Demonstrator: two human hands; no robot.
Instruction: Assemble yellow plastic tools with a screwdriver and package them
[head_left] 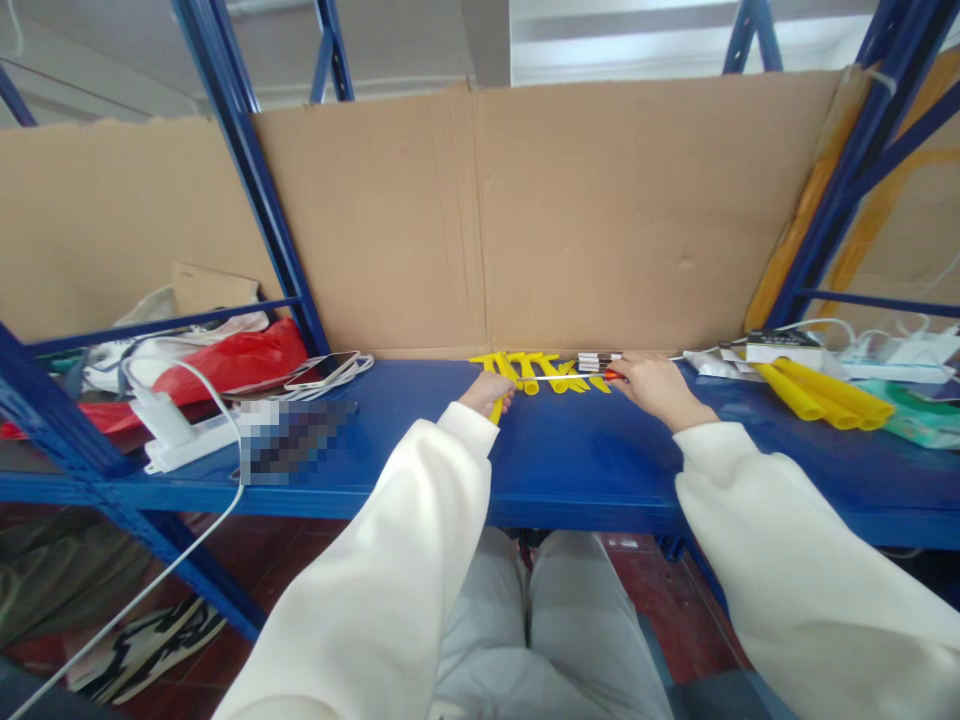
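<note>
My left hand (487, 392) is closed around a yellow piece (496, 410) whose end sticks out below the fingers. A thin pale rod (562, 377) runs level from that hand across to my right hand (654, 388). The right fingers are closed on the red-orange end (616, 375) of this thin-shafted tool; its exact kind is too small to tell. Behind the rod, several yellow tubes with flared ends (529, 372) lie in a row on the blue shelf (420, 450), with small flat yellow pieces (574, 383) beside them.
Dark-and-white small packs (596, 360) lie by the cardboard wall (585, 220). To the right are larger yellow tubes (825, 395), a black-and-white box (784, 347) and a green packet (919, 410). A phone (322, 370), cables, a white power strip (199, 440) and a red bag (232, 360) are left.
</note>
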